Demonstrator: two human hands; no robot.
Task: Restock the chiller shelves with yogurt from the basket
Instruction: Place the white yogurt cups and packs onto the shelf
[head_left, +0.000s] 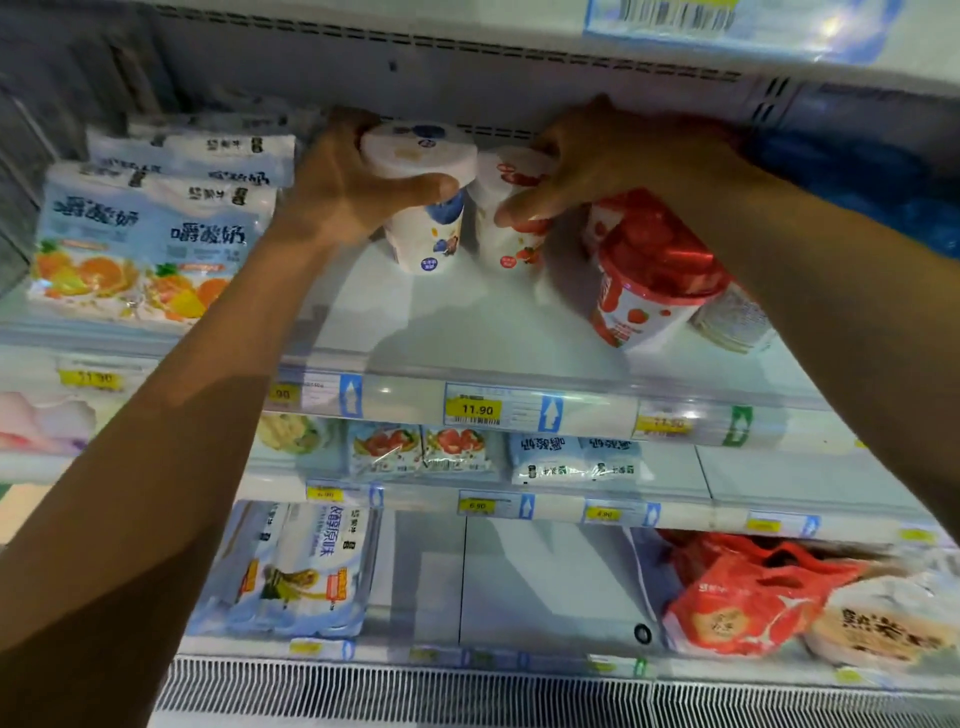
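Note:
Both my arms reach up to the top chiller shelf (467, 332). My left hand (343, 192) wraps around a white yogurt cup with blueberry print (431, 234), which stands upright near the back. Beside it, touching on the right, stands a white strawberry yogurt cup (506, 249), and my right hand (597, 161) grips it from the top and side. A red-lidded strawberry cup (644, 291) leans tilted to the right of them, under my right forearm. The basket is out of view.
Orange-fruit yogurt multipacks (145, 239) fill the shelf's left end. A clear-wrapped pack (732, 322) lies behind the red cup. Price tags (475, 410) line the shelf edge. Lower shelves hold bagged yogurt packs (421, 449) and a red bag (748, 597). The shelf above hangs low over my hands.

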